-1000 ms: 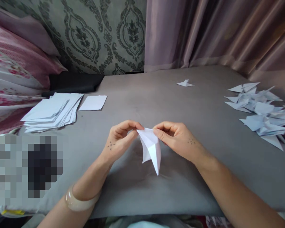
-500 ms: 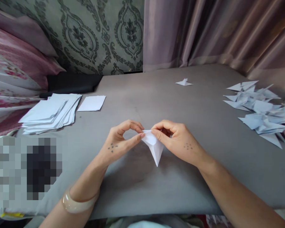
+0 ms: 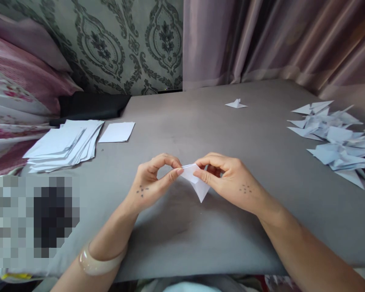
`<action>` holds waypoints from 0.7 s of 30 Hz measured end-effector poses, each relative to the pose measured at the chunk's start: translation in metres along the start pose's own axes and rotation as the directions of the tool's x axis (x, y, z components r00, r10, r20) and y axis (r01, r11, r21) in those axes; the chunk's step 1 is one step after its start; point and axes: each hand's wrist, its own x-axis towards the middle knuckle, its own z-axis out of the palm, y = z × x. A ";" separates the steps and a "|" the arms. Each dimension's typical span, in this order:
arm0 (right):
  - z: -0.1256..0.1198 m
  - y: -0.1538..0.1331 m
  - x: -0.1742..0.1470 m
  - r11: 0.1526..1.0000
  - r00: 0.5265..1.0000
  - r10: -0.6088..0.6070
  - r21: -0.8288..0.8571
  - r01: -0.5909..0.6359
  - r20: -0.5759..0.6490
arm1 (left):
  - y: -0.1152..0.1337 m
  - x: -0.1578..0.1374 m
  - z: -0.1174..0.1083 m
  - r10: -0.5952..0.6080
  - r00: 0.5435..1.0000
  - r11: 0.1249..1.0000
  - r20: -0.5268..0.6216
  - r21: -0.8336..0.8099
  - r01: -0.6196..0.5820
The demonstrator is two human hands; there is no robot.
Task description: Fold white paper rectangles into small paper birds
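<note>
Between both hands is a piece of folded white paper (image 3: pixel 198 190), its pointed end aimed down toward me. My left hand (image 3: pixel 153 178) pinches its upper left corner between thumb and index finger. On the other side, my right hand (image 3: pixel 226 178) grips the upper right part, thumb in front and fingers behind. A flap lies across the top of the paper, and the point shows below it. The right fingers hide part of the right edge.
At the left lie a stack of white paper sheets (image 3: pixel 61 146) and a smaller square sheet pile (image 3: pixel 117 132). A single folded paper bird (image 3: pixel 236 104) sits far back. Several folded paper pieces (image 3: pixel 337 142) are heaped at right. Black cloth (image 3: pixel 91 106) lies back left.
The paper's lower point now looks shorter, and the top flap hangs flatter and broader over it. Both hands keep their pinch in nearly the same place.
</note>
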 end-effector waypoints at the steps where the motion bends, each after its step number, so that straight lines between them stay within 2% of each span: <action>1: 0.000 0.000 0.000 1.000 1.000 -0.005 -0.002 0.005 -0.008 | 0.000 0.000 0.000 0.000 1.000 1.000 0.005 -0.011 0.000; 5: 0.002 -0.003 -0.001 0.999 0.997 -0.037 -0.036 0.034 -0.068 | 0.000 0.000 0.001 0.070 0.998 0.997 0.001 0.015 -0.070; 9: 0.002 -0.005 -0.004 0.988 0.981 -0.140 -0.084 0.130 -0.132 | 0.000 0.000 0.002 0.196 0.980 0.978 -0.032 0.082 -0.193; 11: 0.002 -0.005 -0.005 0.985 0.978 -0.161 -0.082 0.151 -0.135 | -0.001 0.000 0.003 0.219 0.975 0.971 -0.034 0.102 -0.214; 15: 0.003 -0.005 -0.006 0.988 0.985 -0.153 -0.024 0.151 -0.086 | 0.000 -0.001 0.003 0.196 0.981 0.975 -0.001 0.106 -0.195; 21: 0.005 -0.005 -0.004 0.993 0.992 -0.106 0.047 0.109 -0.063 | 0.001 -0.002 0.004 0.108 0.994 0.994 0.006 0.009 -0.108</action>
